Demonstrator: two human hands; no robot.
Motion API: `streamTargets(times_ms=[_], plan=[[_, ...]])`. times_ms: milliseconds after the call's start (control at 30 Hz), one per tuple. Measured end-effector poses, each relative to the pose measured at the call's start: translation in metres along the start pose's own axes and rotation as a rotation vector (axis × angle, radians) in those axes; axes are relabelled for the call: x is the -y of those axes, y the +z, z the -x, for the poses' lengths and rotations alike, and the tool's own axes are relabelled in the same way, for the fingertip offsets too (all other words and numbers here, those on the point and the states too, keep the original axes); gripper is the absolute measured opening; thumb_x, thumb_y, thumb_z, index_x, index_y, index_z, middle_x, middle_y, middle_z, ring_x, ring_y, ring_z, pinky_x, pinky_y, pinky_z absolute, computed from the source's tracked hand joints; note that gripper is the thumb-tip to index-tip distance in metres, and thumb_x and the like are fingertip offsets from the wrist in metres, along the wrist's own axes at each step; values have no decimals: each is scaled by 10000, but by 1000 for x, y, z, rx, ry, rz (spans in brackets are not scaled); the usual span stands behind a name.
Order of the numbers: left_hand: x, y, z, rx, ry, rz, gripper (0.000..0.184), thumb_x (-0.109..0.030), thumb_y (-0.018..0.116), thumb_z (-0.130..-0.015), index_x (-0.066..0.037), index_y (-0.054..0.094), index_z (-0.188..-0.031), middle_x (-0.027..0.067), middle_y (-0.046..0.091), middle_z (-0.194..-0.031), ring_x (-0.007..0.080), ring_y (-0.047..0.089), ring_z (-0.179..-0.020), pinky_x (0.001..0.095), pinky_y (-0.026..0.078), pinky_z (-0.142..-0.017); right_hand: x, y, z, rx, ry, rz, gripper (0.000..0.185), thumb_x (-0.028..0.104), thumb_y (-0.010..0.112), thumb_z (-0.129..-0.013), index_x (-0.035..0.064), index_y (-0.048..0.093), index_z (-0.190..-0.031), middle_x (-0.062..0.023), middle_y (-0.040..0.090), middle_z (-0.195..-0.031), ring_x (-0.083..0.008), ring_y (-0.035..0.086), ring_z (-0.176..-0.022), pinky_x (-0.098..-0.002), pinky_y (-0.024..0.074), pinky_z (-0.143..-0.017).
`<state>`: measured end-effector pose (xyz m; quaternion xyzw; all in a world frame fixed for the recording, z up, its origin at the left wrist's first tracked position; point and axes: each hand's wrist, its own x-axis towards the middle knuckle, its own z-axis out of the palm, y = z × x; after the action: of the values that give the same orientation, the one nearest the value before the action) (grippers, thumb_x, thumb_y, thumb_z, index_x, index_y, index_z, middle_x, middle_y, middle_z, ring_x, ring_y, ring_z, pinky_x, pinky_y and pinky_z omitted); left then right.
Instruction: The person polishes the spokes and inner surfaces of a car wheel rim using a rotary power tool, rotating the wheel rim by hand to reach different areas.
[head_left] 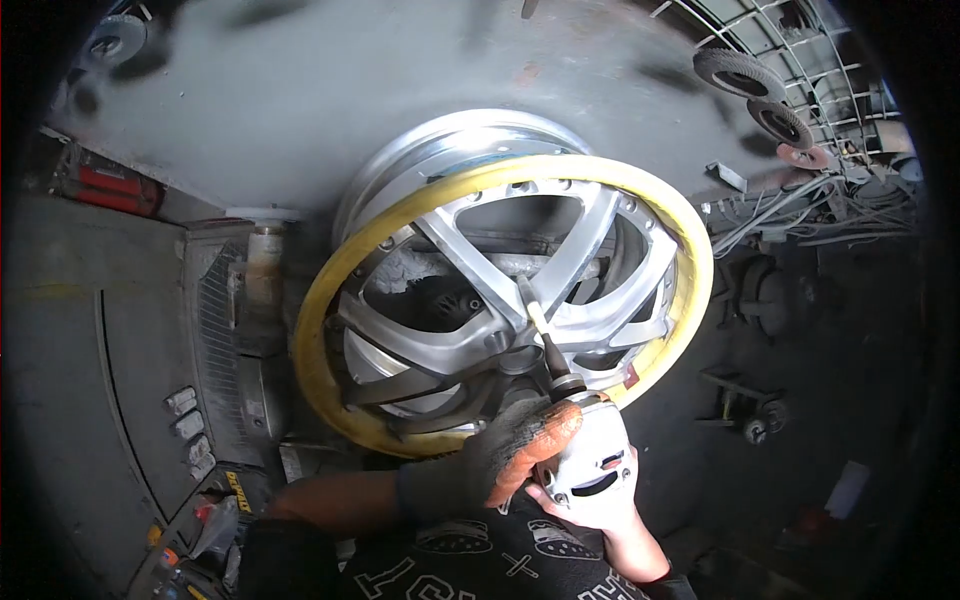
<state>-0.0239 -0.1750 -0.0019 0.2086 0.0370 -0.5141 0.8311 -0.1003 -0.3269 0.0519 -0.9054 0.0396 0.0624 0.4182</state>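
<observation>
a tool (592, 440) with a pale body is held between both hands, in front of the wheel's lower part. by the left hand (532, 445), covered by an orange and grey glove, the body is gripped from the left, just below the dark neck (557, 362). by the bare right hand (608, 505), the lower right side is cupped, the thumb being laid along the bottom end. the slim tip (532, 305) is pointed up at the wheel (470, 345) and is seen against the place where its silver spokes meet; whether contact is made cannot be told. the wheel is tilted and ringed by a yellow edge (318, 320), partly covered at the bottom by the left arm. behind it a silver rim (475, 122) is set near a grey wall (280, 80). at upper right, discs (738, 73) are hung by a wire rack (815, 85), with cables (785, 215) bunched below. at upper left, a red box (112, 185) is seen.
</observation>
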Motion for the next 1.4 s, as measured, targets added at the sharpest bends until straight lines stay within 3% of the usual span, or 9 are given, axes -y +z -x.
streamTargets(times_ms=[333,433,600,767,1067,1100,1233,1333,1400], plan=[[2,26,17,198,-61,192,506,-193,661,-961,-45,421,-1382,2,531,-1037,62,512,-986,248,496,-788,-12,-8,46,30,50,-27,799,288,963,-529,-24,565,-1148,-117,693,-1007,-205,709,-885,-331,561,-833],[-1,32,25,275,-249,251,712,-275,668,-956,-19,300,-1509,95,495,-1373,192,441,-1294,366,384,-1077,-11,-19,64,85,-26,127,800,287,956,-526,-25,581,-1160,-117,699,-1036,-218,713,-916,-334,555,-854],[-7,37,22,340,-307,89,702,-246,679,-950,2,306,-1491,95,539,-1276,114,580,-976,262,538,-760,-36,-12,115,-159,240,-133,772,283,939,-559,-34,589,-1169,-124,716,-1035,-195,721,-878,-319,578,-831],[-18,35,17,292,-279,145,583,-208,669,-948,-8,382,-1415,60,541,-1242,117,550,-1059,243,528,-792,-19,-27,81,203,-27,328,843,278,940,-533,-50,532,-1193,-141,709,-1039,-213,711,-912,-346,561,-848],[6,12,2,200,13,-9,546,-264,625,-977,-9,420,-1414,87,564,-1262,133,497,-1182,293,424,-1001,-4,-8,32,129,52,169,733,311,914,-598,-7,552,-1151,-114,683,-1078,-204,688,-958,-317,522,-877],[4,11,-1,125,-44,122,424,-254,548,-1008,34,465,-1307,90,581,-1128,132,568,-952,291,496,-826,-4,-7,29,111,57,152,710,331,909,-604,4,566,-1134,-113,683,-1075,-207,687,-951,-313,515,-883],[-11,9,1,121,-11,167,484,-143,604,-988,8,425,-1411,97,580,-1261,128,562,-1166,268,464,-1000,-11,-3,21,111,-121,445,754,390,899,-608,8,573,-1170,-100,674,-1045,-228,684,-938,-333,506,-865],[5,0,-3,69,-40,411,430,-190,612,-989,3,504,-1358,79,592,-1256,115,575,-1110,268,477,-955,-21,5,19,50,33,29,765,301,922,-591,-18,535,-1169,-123,677,-1046,-217,700,-919,-324,552,-824],[-5,-2,0,128,-33,70,548,-352,562,-1000,-17,456,-1420,76,582,-1297,163,552,-1183,329,452,-1012,-20,11,20,48,97,-75,766,258,930,-586,-29,521,-1167,-133,682,-1044,-212,709,-913,-318,572,-804]])
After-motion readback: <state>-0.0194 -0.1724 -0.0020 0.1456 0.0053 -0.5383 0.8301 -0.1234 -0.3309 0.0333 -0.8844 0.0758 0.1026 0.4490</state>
